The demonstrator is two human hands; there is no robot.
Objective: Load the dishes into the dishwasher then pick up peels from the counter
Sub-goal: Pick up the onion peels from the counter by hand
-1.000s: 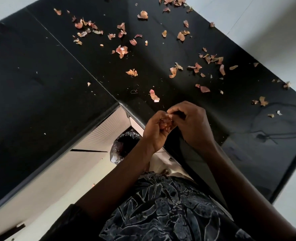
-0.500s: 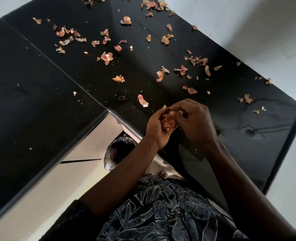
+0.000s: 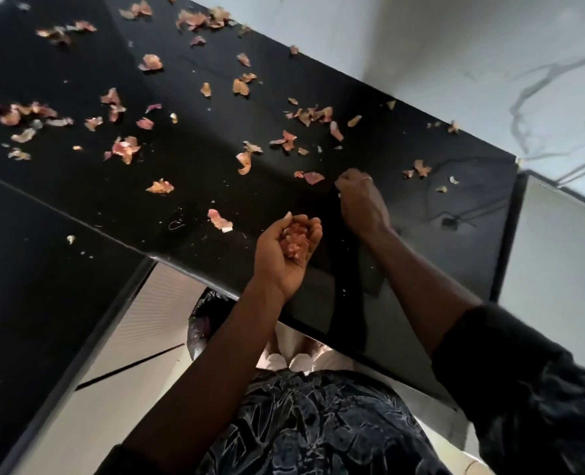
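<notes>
Left hand (image 3: 286, 255): cupped palm-up, fingers curled round the collected peels (image 3: 294, 241), serving as a bowl over the counter's near edge.
Right hand (image 3: 361, 200): fingertips bunched down on the counter (image 3: 198, 159); I cannot tell whether they pinch a scrap.
Nearest peel (image 3: 313, 177): just beside those fingertips.
Loose peels (image 3: 126, 149): scattered toward the far edge.

A white wall (image 3: 455, 46) with thin grey lines stands at the back. Down low there is a shiny black bag (image 3: 204, 323), right beside white cupboard doors (image 3: 160, 320). The person's dark shirt (image 3: 318, 423) has a pale leaf pattern.
</notes>
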